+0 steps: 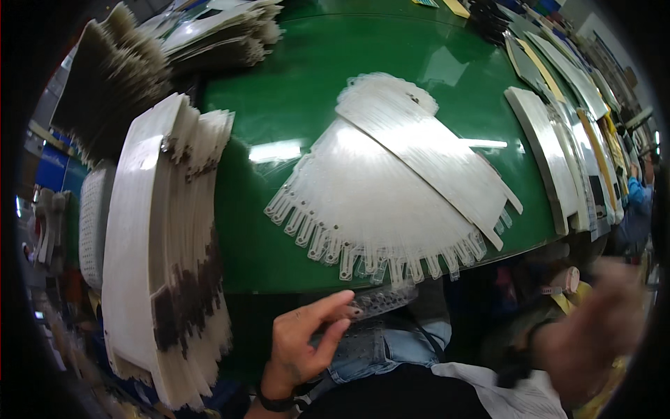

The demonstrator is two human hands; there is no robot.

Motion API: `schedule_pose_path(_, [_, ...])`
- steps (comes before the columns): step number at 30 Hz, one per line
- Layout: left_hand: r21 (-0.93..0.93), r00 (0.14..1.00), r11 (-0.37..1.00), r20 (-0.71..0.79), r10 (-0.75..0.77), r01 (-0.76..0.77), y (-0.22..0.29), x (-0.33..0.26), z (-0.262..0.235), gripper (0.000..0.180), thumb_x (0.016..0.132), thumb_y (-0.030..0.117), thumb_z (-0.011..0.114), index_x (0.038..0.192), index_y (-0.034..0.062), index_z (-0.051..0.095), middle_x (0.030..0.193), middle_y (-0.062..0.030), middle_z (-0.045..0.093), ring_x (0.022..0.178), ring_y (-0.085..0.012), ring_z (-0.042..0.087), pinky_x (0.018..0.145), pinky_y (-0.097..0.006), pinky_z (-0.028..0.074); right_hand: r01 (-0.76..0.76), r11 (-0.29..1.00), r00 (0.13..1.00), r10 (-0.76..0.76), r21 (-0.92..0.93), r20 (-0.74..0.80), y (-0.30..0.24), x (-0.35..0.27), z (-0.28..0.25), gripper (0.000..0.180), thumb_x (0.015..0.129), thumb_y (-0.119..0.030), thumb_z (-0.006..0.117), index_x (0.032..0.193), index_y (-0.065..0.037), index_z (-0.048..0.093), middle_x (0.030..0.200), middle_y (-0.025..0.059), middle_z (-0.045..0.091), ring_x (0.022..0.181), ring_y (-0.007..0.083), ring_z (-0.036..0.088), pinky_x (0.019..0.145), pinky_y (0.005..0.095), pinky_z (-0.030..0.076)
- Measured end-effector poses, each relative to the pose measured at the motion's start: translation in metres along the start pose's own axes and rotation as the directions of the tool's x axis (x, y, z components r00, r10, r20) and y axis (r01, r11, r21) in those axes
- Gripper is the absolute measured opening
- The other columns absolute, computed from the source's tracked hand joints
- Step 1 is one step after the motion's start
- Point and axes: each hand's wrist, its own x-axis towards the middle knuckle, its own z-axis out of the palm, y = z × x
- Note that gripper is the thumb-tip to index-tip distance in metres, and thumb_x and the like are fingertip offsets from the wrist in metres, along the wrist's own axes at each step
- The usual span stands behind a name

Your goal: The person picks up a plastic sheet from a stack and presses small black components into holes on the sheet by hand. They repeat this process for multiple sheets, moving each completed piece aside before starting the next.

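Below the table's front edge, my left hand [300, 342] pinches one end of a clear plastic piece [384, 302] between thumb and fingertips. Rows of round marks or holes run along that piece. Off to the right, my right hand [593, 335] is smeared by motion, so its fingers cannot be read. In front of me a fan of translucent flat plastic sheets [377, 188] spreads over the green table [279, 272]. Narrow tabs with small holes line the fan's near edge. Two straight whitish strips [426, 153] lie slantwise across its right side.
A tall stack of whitish plastic sheets [132, 230] stands at the left, dark in its lower part. More stacked sheets [112, 77] fill the far left corner. Along the right edge lie white panels [541, 153] and other flat pieces. A yellow tape roll [572, 279] hangs near my right hand.
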Motion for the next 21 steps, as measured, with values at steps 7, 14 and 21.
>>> schedule_pose_path(7, [-0.032, 0.990, 0.990, 0.028, 0.139, -0.139, -0.017, -0.007, 0.022, 0.039, 0.076, -0.003, 0.073, 0.114, 0.0022, 0.067, 0.092, -0.0120, 0.072, 0.074, -0.0232, 0.071, 0.066, -0.030, 0.055, -0.608, 0.769, 0.675, 0.632, -0.199, 0.381, 0.027, -0.092, 0.092, 0.038, 0.077, -0.012, 0.076, 0.112, -0.005, 0.065, 0.112, 0.0107, 0.064, 0.105, 0.0303, 0.060, 0.089, 0.0417, 0.047])
schedule_pose_path(14, [-0.138, 0.999, 0.990, -0.053, -0.010, 0.002, -0.015, -0.023, 0.028, 0.035, 0.080, -0.003, 0.071, 0.114, -0.0030, 0.064, 0.089, -0.0158, 0.073, 0.079, -0.0220, 0.073, 0.072, -0.030, 0.057, -0.563, 0.760, 0.652, 0.649, -0.323, 0.391, 0.020, -0.090, 0.089, 0.032, 0.077, -0.017, 0.078, 0.105, -0.007, 0.068, 0.101, 0.0080, 0.064, 0.093, 0.0273, 0.061, 0.087, 0.0400, 0.044])
schedule_pose_path(21, [0.051, 0.998, 0.999, 0.063, 0.005, -0.009, -0.013, -0.017, 0.019, 0.032, 0.077, 0.006, 0.078, 0.106, 0.0002, 0.068, 0.094, -0.0154, 0.072, 0.081, -0.0227, 0.072, 0.071, -0.030, 0.056, -0.572, 0.772, 0.681, 0.635, -0.277, 0.365, 0.018, -0.099, 0.090, 0.026, 0.072, -0.016, 0.082, 0.094, -0.009, 0.071, 0.087, 0.0029, 0.067, 0.070, 0.0193, 0.060, 0.063, 0.0316, 0.041])
